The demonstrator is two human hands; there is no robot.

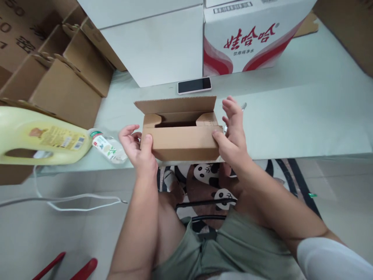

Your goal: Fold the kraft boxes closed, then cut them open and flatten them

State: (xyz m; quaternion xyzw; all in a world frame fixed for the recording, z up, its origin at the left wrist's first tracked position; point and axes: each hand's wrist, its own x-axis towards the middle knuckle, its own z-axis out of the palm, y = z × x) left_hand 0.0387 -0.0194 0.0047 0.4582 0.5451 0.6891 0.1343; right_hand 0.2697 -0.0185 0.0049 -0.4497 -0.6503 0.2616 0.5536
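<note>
A small brown cardboard box (185, 142) is at the front edge of the table, its lid flap raised at the back and its side flaps folded partly inward. Its inside looks dark. My left hand (139, 149) holds the left end, thumb on the front panel and the other fingers behind or beside it. At the right end my right hand (232, 134) has its thumb on the front top corner, with the fingers raised beside the box. A phone (194, 86) lies just behind the box. Part of a small shiny object (244, 106) shows behind my right hand.
Large white cartons (163, 50) and a red-and-white carton (247, 42) stand at the back. Brown divided cartons (67, 85), a yellow jug (67, 136) and a clear bottle (108, 147) are at left. A white cable (84, 196) hangs below the pale table (305, 116).
</note>
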